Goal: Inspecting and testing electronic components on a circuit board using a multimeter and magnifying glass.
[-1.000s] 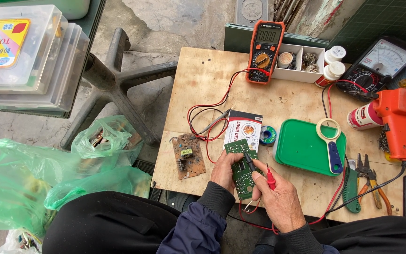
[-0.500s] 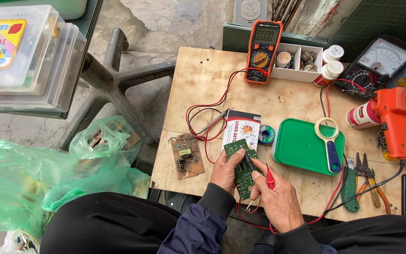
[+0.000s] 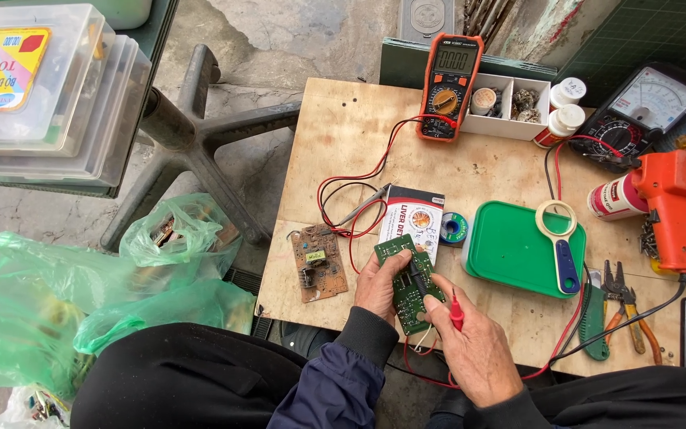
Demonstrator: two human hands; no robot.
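Note:
My left hand [image 3: 376, 287] grips a green circuit board [image 3: 406, 292] from the left, holding it just above the wooden table [image 3: 335, 127]. My right hand [image 3: 470, 349] pinches a red test probe [image 3: 456, 313], its tip against the right edge of the board. A black probe [image 3: 417, 278] lies on the board between my fingers. Red and black leads [image 3: 359, 183] run back to an orange digital multimeter [image 3: 448, 86] at the far edge.
A brown circuit board [image 3: 318, 261] and a small white box [image 3: 411, 216] lie left of my hands. A green lid [image 3: 518, 250] with a magnifier [image 3: 559, 230], pliers [image 3: 625, 306], an orange glue gun [image 3: 680, 202], an analog meter [image 3: 645, 107] and green plastic bags [image 3: 57, 310] surround them.
My hands and the green board have barely shifted; the red probe stays at the board's right edge.

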